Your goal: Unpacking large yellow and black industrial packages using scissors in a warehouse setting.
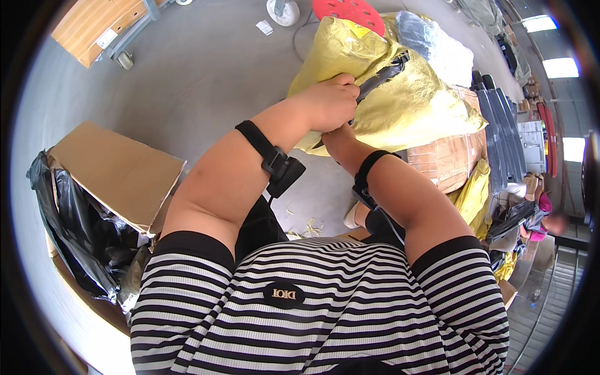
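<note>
Shirt patch (pixel 284 294): there it sat, a dark oval with pale lettering, near, on the black-and-white striped shirt (pixel 350 312).
Crate label (pixel 107 39): a white sticker, far left, on a brown wheeled crate (pixel 87 22); its print was too small to read.
Paper slip (pixel 264 27): white, apparently printed, flat on the grey floor (pixel 206 81), far side.
Yellow woven sack (pixel 431 103): right at the centre of the action, far and slightly right, slumped over a taped carton (pixel 437 165).
Left hand (pixel 334 103): fingers bent in together at the near end of a black strip (pixel 382 75) lying across the sack; what they pinched, I couldn't tell.
Right hand (pixel 339 132): tucked just below the left, fingers hidden, grip impossible to tell.
Far side: a red perforated disc (pixel 353 12) and a plastic-wrapped bundle (pixel 431 44) crowded the sack.
Left side: an open cardboard box (pixel 119 165) spilled black plastic sheeting (pixel 72 212).
Right side: long dark panels (pixel 500 131) stood close beyond the carton.
Underfoot: yellow scraps (pixel 306 228) littered the floor.
</note>
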### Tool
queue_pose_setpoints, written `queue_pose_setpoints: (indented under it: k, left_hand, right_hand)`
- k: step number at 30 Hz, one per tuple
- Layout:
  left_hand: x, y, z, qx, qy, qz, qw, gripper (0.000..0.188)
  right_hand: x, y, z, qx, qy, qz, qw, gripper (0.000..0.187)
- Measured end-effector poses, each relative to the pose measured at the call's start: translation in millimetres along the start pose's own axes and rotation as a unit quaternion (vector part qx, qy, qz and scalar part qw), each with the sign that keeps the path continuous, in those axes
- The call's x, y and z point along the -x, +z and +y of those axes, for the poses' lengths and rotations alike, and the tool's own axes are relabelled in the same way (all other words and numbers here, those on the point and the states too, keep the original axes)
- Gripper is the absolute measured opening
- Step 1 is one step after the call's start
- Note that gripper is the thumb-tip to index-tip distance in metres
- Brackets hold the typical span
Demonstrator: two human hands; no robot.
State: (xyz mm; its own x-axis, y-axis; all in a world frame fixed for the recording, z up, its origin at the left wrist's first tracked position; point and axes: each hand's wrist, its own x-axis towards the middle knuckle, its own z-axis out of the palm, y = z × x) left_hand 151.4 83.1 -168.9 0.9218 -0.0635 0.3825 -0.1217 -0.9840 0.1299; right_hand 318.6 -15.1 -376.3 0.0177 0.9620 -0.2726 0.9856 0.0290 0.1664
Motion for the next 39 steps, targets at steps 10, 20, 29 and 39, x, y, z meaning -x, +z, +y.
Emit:
queue_pose_setpoints:
  k: [10, 20, 29, 39]
  left_hand:
    - [34, -1, -1, -0.036, -0.01, -0.014, 0.999, 0.011]
    - [21, 0, 3, -0.006, -0.005, -0.026, 1.0, 0.01]
    - [21, -9, -7, -0.043, -0.025, -0.067, 0.996, 0.01]
    - [20, -9, -2, -0.019, -0.006, -0.053, 0.998, 0.008]
  right_hand:
    - [23, -59, -59, 0.126, -0.152, -0.207, 0.958, 0.025]
    - [22, -60, -69, 0.188, -0.063, -0.202, 0.959, 0.036]
    - [37, -139, -65, 0.17, 0.025, -0.293, 0.941, 0.042]
    - [17, -44, -60, 0.19, -0.045, -0.193, 0.962, 0.03]
